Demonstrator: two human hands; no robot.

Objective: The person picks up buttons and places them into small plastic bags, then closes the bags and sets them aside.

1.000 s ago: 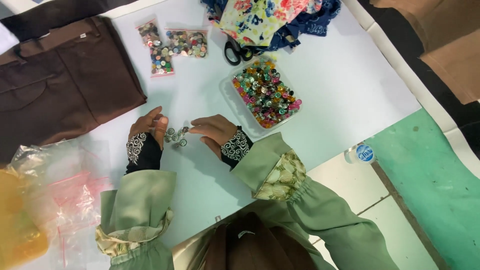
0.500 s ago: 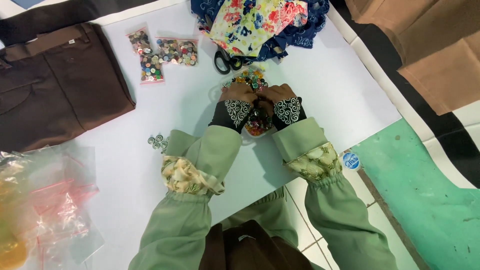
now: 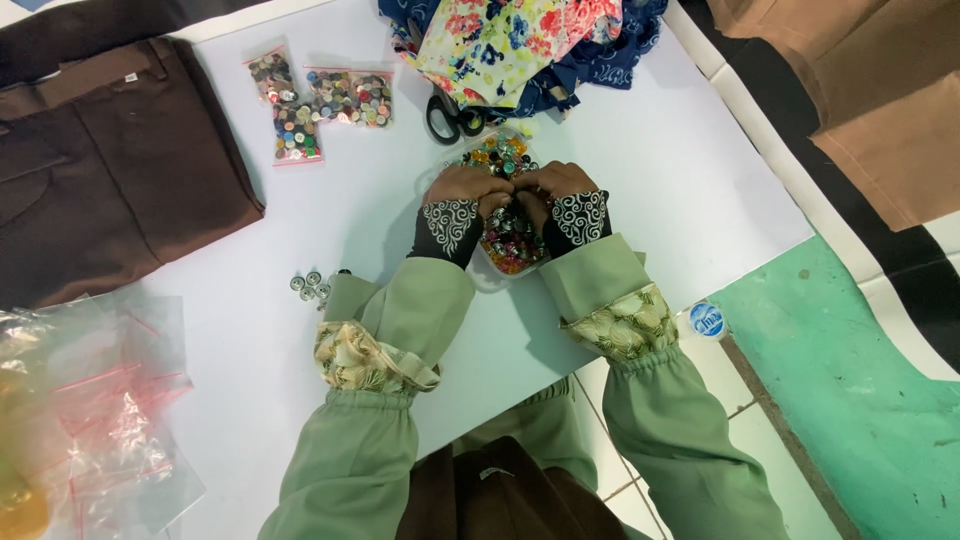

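**Both hands in the button tray**

Head view: the left hand (image 3: 463, 190) and the right hand (image 3: 553, 185) rest side by side over a clear plastic tray (image 3: 500, 262) heaped with many-coloured buttons (image 3: 508, 236), which sits on the white sheet (image 3: 640, 180) a little right of its middle. The fingers of both hands curl down into the heap and their tips meet at the middle of the tray; whether they pinch any one button cannot be told, since the knuckles hide the tips. Patterned black cuffs cover both wrists, with green sleeves behind them.

Just beyond the tray lie black-handled scissors (image 3: 452, 116), touching the edge of a pile of floral fabric (image 3: 510, 40). Further left are three small clear bags of buttons (image 3: 322, 105). A small cluster of silver buttons (image 3: 312, 287) lies loose on the sheet beside the left sleeve. Folded brown trousers (image 3: 110, 160) lie at the far left, and empty clear bags with pink seals (image 3: 100, 420) sit at the lower left
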